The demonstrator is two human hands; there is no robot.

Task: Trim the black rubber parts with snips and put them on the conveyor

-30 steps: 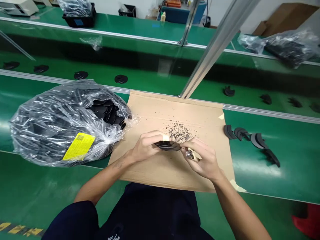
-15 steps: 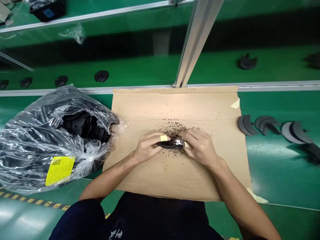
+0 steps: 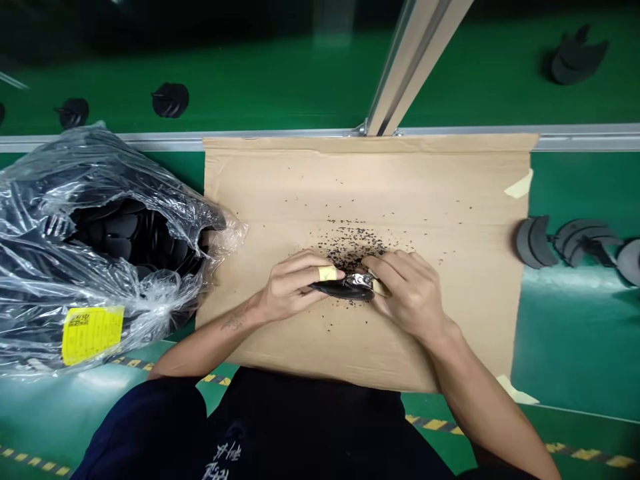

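Observation:
Between the fingertips of my left hand [image 3: 293, 285], closed, is a thin curved black plastic piece [image 3: 343, 290]. A strip of yellow tape wraps one of that hand's fingers. My right hand [image 3: 411, 293] is closed around small nippers [image 3: 359, 280], whose silver metal head shows at the piece's right end and upper edge. Their handles are mostly hidden in the palm. Under and beyond both hands, many tiny black clippings [image 3: 353, 239] are scattered on a cardboard sheet [image 3: 270, 193].
At left bulges a torn clear plastic bag [image 3: 40, 267] full of black pieces [image 3: 133, 233], with a yellow label [image 3: 93, 335]. Several curved black pieces [image 3: 536, 241] lie to the right on the green table [image 3: 575, 333]. A metal post [image 3: 410, 70] rises behind the cardboard.
The view has tilted down and come closer, so the cardboard looks larger. Both hands keep their hold, and the nippers' metal head shows more plainly at the piece.

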